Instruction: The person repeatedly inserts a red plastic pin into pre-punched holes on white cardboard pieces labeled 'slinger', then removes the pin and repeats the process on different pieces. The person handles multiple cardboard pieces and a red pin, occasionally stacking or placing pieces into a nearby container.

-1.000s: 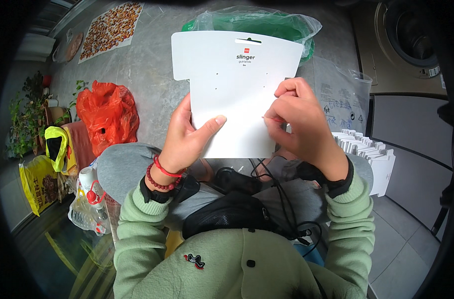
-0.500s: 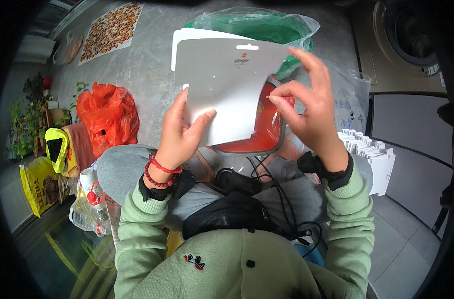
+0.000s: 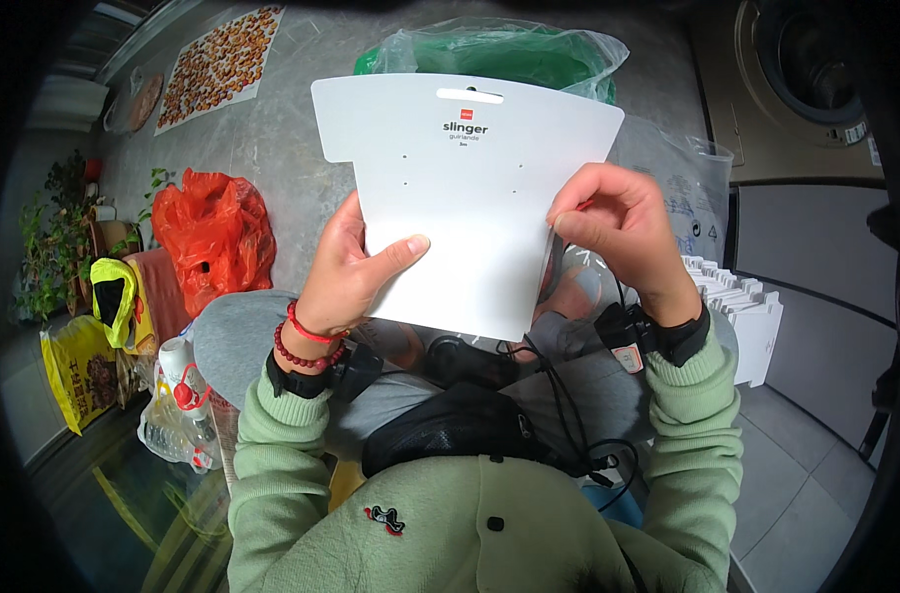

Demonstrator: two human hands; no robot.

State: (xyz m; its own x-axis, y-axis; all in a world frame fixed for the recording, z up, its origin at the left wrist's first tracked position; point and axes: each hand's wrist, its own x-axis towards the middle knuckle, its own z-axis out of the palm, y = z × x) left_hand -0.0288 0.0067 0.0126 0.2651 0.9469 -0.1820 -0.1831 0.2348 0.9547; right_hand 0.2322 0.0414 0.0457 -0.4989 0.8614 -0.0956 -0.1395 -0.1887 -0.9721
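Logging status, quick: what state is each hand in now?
Left hand: closed on the white card, thumb across its front.
Right hand: closed in a pinch at the card's right edge; what it grips is unclear.

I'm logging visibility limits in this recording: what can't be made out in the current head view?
In the head view:
White hang card: its back, turned away from the camera.
Left hand: most fingers, hidden behind the card.
Right hand: what thumb and forefinger pinch, masked by the fingers; only a fleck of red shows.
Green container: lower part, blocked by the card.
Washing machine: partly cut off by the picture's dark rim.
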